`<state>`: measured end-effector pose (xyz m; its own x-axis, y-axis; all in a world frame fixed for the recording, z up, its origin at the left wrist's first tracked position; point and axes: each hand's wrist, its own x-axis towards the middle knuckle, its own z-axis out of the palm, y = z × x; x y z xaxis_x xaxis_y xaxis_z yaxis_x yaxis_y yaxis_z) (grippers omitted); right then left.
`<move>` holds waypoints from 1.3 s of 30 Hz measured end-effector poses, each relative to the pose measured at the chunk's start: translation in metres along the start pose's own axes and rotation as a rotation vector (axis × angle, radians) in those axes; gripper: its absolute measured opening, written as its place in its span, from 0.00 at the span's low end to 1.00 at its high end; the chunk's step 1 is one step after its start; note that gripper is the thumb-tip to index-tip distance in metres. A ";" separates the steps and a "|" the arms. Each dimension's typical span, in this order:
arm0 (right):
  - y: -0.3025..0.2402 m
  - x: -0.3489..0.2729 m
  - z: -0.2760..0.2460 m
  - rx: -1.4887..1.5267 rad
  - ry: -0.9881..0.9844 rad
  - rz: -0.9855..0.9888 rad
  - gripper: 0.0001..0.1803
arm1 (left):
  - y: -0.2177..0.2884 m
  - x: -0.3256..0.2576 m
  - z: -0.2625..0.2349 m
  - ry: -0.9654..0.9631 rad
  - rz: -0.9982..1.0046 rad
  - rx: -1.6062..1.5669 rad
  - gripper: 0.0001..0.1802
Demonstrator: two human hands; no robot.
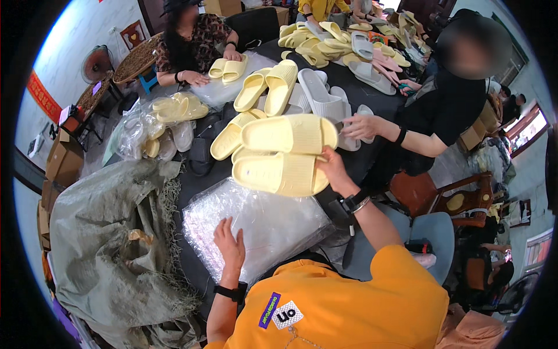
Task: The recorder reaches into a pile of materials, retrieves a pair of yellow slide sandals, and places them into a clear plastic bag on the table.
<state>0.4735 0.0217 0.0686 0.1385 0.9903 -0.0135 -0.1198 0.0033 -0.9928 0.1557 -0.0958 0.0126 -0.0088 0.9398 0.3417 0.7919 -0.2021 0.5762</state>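
Observation:
My right hand [336, 170] grips a pair of pale yellow slide sandals [273, 173] near their toe ends. The two slides lie side by side, soles down, raised over the dark table. My left hand [230, 242] rests on a stack of clear plastic bags [261, 224], its fingers spread and nothing in them. Beyond the held pair is a heap of yellow slides [281, 87] and grey slides [318, 96]. Part of another yellow slide shows under the held ones.
Across the table a person handles yellow slides [234, 68]; another in black stands at the right, a hand [361, 127] near grey slides. Bagged slides [174, 109] lie at the left edge. A grey-green woven sheet [110, 232] covers something at my left. Chairs [430, 235] stand right.

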 end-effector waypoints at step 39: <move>0.067 0.053 0.060 -0.562 -0.473 -0.114 0.25 | -0.034 -0.056 0.049 -0.271 0.016 0.204 0.28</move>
<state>0.4138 0.0826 0.0087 -0.3332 0.9426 0.0204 0.4086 0.1639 -0.8979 0.1588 -0.1281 -0.0628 0.1451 0.9816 0.1241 0.8969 -0.1834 0.4023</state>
